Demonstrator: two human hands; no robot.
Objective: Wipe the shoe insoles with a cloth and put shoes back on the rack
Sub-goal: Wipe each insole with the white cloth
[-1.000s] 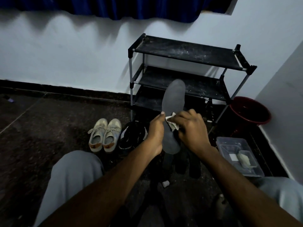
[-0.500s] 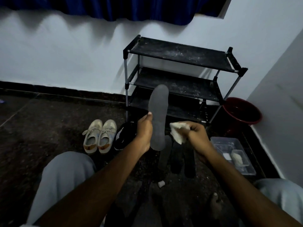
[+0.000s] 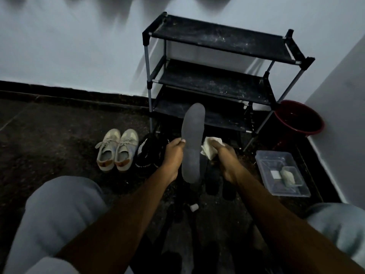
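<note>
One grey insole (image 3: 192, 143), upright, its 9 o'clock edge gripped by the left hand (image 3: 173, 153). One pale cloth (image 3: 210, 148), bunched in the right hand (image 3: 225, 157), just beside the insole at 3 o'clock. One black rack (image 3: 217, 84) at 12 o'clock. One pair of sneakers (image 3: 117, 150) at 9 o'clock.

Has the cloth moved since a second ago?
Yes. The cloth, gripped in the right hand, has come off the insole and shifted right, toward the plastic tray on the floor.

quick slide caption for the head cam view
A person's left hand holds a grey insole upright while the right hand grips a cloth beside it, shoe rack behind.
</note>
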